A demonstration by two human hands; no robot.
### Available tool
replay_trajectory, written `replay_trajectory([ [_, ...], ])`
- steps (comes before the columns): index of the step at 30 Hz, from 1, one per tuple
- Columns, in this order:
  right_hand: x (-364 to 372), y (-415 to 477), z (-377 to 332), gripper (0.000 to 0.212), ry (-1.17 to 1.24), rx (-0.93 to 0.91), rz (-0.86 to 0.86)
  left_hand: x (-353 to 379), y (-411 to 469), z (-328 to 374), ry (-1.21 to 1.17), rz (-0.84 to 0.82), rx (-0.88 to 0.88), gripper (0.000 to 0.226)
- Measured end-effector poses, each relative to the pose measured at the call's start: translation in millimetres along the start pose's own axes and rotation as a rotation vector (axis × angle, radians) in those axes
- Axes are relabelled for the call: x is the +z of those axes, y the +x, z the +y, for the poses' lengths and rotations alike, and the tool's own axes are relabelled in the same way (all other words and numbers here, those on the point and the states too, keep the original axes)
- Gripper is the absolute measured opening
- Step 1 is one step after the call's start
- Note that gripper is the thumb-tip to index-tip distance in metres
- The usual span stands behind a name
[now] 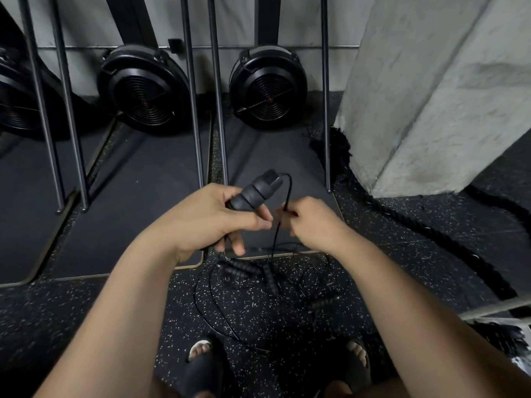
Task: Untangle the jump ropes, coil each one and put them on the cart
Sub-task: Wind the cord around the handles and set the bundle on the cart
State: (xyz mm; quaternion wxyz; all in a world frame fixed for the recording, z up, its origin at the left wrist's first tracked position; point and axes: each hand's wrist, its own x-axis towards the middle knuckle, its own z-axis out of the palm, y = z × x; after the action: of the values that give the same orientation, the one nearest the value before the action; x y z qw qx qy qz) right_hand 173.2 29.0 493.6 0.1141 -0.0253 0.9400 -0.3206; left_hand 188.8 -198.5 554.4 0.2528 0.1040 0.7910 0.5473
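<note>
Left hand (214, 218) grips a black jump rope handle (254, 191) while the right hand (311, 222) pinches its thin cord (288, 193), remaining tangled ropes (258, 278) piled on the speckled floor (287, 326) below.

The raised handle (254, 193) is black with ridged rings, and its thin cord (288, 191) is black. The loose handles (244, 267) are black and ribbed too. The floor (287, 326) is black, flecked all over with white specks. The mats (143, 182) are plain dark grey with a pale edge. The fans (145, 103) are black with concentric rings and an orange-red hub. The pillar (431, 81) is mottled pale grey. The thick rope (431, 234) and the slides (201, 366) are black.
</note>
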Motion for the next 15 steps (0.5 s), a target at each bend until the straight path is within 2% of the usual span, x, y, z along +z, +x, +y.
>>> replay_trajectory([
  [3,-8,6,-6,0.034,0.022,-0.051,0.205,0,8,-5,-0.042,0.168,0.038,0.014],
  [6,-31,-3,-33,0.035,0.125,-0.155,0.303,4,21,-15,-0.14,0.315,0.061,0.021],
  [9,-59,-17,-68,0.037,0.405,-0.239,0.348,17,28,-24,-0.146,0.26,0.013,0.027],
  [12,-82,-23,-96,0.037,0.706,-0.308,0.25,33,31,-24,-0.193,0.18,0.003,0.031],
  [15,-93,-16,-107,0.032,0.998,-0.299,0.147,46,31,-20,-0.257,0.1,0.031,0.019],
])
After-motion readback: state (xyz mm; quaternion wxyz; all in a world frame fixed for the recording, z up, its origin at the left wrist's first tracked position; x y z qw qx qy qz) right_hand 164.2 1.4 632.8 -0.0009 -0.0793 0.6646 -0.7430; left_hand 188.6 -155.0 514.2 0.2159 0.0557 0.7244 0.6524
